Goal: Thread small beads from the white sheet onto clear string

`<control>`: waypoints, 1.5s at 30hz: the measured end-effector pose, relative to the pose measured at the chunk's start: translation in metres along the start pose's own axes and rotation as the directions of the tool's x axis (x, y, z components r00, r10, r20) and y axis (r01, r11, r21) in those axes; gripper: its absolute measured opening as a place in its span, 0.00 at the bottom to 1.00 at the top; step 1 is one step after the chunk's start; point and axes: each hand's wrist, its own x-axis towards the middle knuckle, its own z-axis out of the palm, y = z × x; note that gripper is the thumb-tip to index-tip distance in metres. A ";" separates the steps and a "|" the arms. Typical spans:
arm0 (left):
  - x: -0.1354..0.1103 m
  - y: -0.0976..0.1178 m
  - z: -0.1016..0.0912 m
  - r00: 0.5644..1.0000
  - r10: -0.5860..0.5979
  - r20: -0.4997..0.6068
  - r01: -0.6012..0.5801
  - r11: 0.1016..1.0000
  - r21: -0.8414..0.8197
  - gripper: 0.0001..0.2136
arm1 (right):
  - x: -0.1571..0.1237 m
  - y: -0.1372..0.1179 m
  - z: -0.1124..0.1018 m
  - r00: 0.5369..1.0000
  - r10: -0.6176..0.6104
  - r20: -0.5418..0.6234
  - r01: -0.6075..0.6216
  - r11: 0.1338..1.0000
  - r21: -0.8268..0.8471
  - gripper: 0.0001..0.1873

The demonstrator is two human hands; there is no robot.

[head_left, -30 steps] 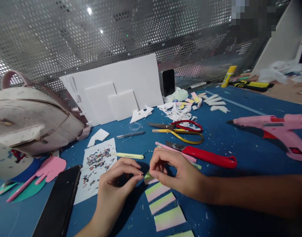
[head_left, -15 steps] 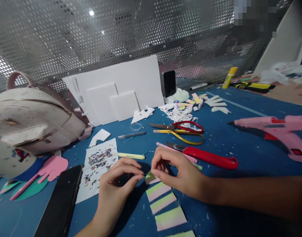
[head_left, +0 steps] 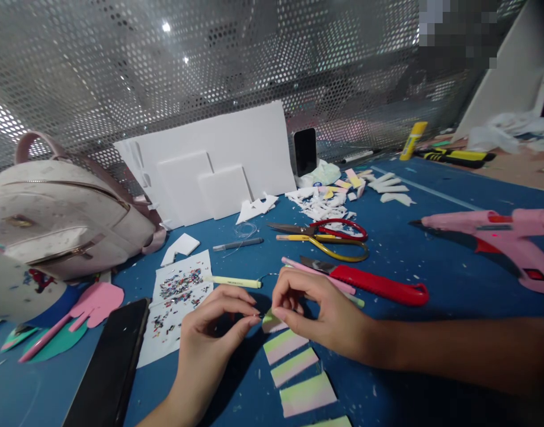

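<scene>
My left hand (head_left: pixel 214 344) pinches a tiny dark bit between thumb and forefinger, which looks like a bead. Close beside it, my right hand (head_left: pixel 319 308) has thumb and fingers pressed together on a thin clear thread (head_left: pixel 269 274), part of which shows above the knuckles. The fingertips of both hands almost meet over the blue table. Below them lie several green-and-pink cards (head_left: pixel 294 359) in a column, the top one partly covered by my right hand. Left of my left hand, a white paper sheet (head_left: pixel 165 350) bears many tiny multicoloured beads (head_left: pixel 181 284).
A black phone (head_left: pixel 107 362) lies at the left by a pale backpack (head_left: pixel 67 213). Beyond my hands are a yellow highlighter (head_left: pixel 236 281), scissors (head_left: pixel 298 229) and a red-handled cutter (head_left: pixel 378 284). A pink glue gun (head_left: pixel 489 220) lies right; white boards (head_left: pixel 254 130) stand behind.
My fingertips have shifted very slightly, and the short bit of thread between the hands shows less clearly. Everything else lies as before.
</scene>
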 end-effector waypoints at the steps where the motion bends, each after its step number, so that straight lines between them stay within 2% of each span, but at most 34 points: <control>1: 0.000 0.000 0.000 1.000 0.000 -0.001 0.000 1.000 0.001 0.06 | 0.000 0.000 0.000 1.000 -0.001 -0.001 0.001 1.000 -0.001 0.03; 9: 0.000 0.003 0.002 0.999 -0.007 -0.034 0.007 1.000 -0.010 0.06 | 0.000 -0.002 0.000 1.000 0.003 -0.003 -0.003 1.000 0.012 0.03; 26: 0.000 0.003 0.002 1.000 0.003 -0.026 -0.004 1.000 -0.025 0.07 | 0.002 -0.001 0.000 1.000 0.005 -0.004 -0.005 1.000 -0.005 0.03; 34: 0.001 0.007 0.005 0.999 0.013 0.034 -0.013 1.000 0.002 0.06 | 0.001 0.000 0.002 1.000 0.006 0.017 -0.005 0.999 -0.032 0.03; 40: 0.000 0.006 0.006 0.998 -0.017 0.057 0.019 0.999 -0.032 0.07 | 0.000 0.000 0.002 1.000 -0.008 0.010 0.009 0.999 -0.043 0.04; 45: 0.001 0.008 0.008 0.991 -0.054 0.120 0.063 0.996 -0.068 0.08 | 0.001 0.000 0.001 1.000 0.007 0.016 -0.006 0.998 -0.061 0.03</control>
